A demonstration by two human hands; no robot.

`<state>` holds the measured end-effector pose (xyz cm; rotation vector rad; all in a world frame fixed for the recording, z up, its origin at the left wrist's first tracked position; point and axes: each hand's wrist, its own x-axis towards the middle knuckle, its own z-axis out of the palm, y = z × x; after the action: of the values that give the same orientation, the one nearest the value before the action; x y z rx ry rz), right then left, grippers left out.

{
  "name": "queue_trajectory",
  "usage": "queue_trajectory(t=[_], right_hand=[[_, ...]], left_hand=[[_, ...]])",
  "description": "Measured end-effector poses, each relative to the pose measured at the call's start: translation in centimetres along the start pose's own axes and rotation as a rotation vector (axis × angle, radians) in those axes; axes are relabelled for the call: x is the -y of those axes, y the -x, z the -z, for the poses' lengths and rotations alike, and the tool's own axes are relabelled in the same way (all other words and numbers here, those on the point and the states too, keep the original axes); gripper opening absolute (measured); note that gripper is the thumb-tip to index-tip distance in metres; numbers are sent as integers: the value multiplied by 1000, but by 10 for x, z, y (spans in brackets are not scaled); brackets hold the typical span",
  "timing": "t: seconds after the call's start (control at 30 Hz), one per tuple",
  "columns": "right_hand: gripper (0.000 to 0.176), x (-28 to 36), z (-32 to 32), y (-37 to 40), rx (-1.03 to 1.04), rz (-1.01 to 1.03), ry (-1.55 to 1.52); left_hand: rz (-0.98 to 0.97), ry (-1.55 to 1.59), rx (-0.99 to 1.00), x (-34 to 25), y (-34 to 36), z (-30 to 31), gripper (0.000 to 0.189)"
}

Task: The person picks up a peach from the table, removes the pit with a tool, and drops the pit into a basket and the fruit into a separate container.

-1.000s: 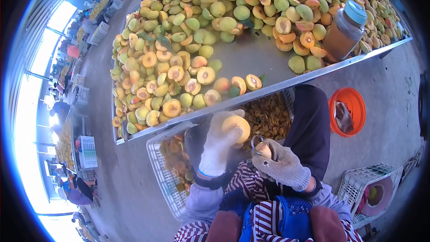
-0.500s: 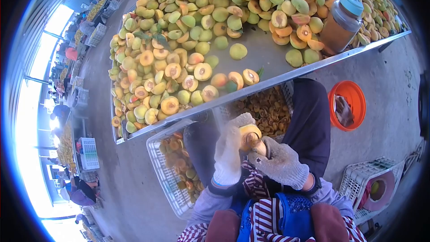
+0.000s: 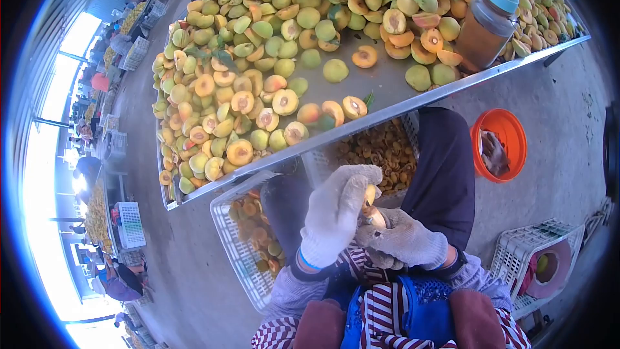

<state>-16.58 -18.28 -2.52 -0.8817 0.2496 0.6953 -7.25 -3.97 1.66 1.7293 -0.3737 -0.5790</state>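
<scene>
Both my hands wear pale knitted work gloves and are close together above my lap. My left hand [image 3: 336, 210], palm turned inward, pinches a yellow-fleshed apricot half [image 3: 370, 194] seen nearly edge-on. My right hand [image 3: 407, 239] is closed round a pale, rounded piece with a brownish edge [image 3: 374, 217], which looks like cut fruit; the glove covers most of it. The two pieces almost touch. In front stands a metal-edged table [image 3: 387, 94] heaped with cut apricots [image 3: 258, 84], and a single half [image 3: 365, 56] lies cut side up on its bare patch.
A crate of brown scraps [image 3: 381, 155] stands between my knees. Left of it is a white crate with fruit [image 3: 223, 220]. A bottle with a blue lid [image 3: 487, 26] stands on the table. To the right are an orange bucket [image 3: 520, 136] and another crate [image 3: 516, 245]. Other people work far left.
A cut half now lies on the table's bare patch where none lay before. My left hand has turned, and the fruit in it shows edge-on instead of its open face.
</scene>
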Motion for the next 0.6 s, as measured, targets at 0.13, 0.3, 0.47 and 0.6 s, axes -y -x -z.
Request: queue_trajectory(t=[0.13, 0.3, 0.47, 0.6], right_hand=[[23, -8, 7, 2, 60, -49, -126], [25, -16, 12, -1, 166, -43, -254], [27, -56, 30, -15, 248, 264, -103], [36, -75, 43, -17, 331, -13, -652]], left_hand=[[-470, -333, -82, 15, -5, -3, 25], [-358, -220, 9, 14, -8, 1, 21], [-727, -417, 78, 19, -15, 9, 22], [-711, -207, 93, 36, -13, 4, 25]])
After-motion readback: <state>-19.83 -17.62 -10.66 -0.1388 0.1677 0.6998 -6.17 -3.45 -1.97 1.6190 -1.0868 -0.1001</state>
